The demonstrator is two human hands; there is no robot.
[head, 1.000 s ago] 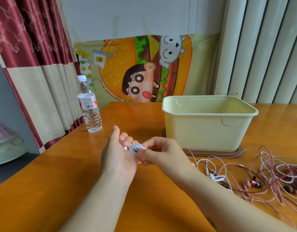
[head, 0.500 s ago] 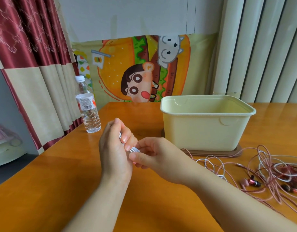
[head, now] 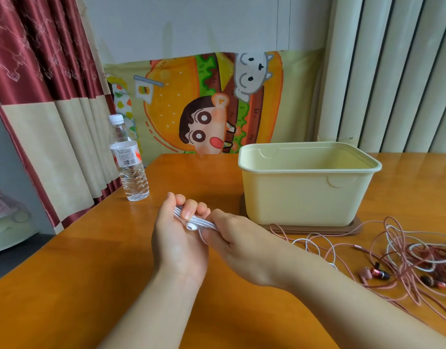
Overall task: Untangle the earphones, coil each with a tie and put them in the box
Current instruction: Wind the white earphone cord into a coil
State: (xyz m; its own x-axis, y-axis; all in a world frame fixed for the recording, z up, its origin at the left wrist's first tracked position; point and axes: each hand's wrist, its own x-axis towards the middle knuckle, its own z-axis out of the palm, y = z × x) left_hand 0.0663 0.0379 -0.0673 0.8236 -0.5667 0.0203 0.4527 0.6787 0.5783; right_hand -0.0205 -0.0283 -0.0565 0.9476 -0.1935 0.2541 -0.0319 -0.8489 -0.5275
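Holding the white earphone coil [head: 200,221] between both hands, you are keeping it above the table [head: 65,285], near the box [head: 305,197] and to its front left. Your left hand [head: 177,245] is lying palm up, with its fingers curling over the bundled loops. One white earbud [head: 190,226] is resting against the palm. Your right hand [head: 238,245] is facing back-up and is pinching the right end of the bundle between thumb and fingers. The box is standing open on a brown base [head: 352,227]. The other pink and white cables [head: 405,258] are lying tangled on the table to your right, apart from both hands. The bottle [head: 130,170] is showing a label with a barcode; its print is too small to read. Both forearms are reaching forward and converging at the coil.
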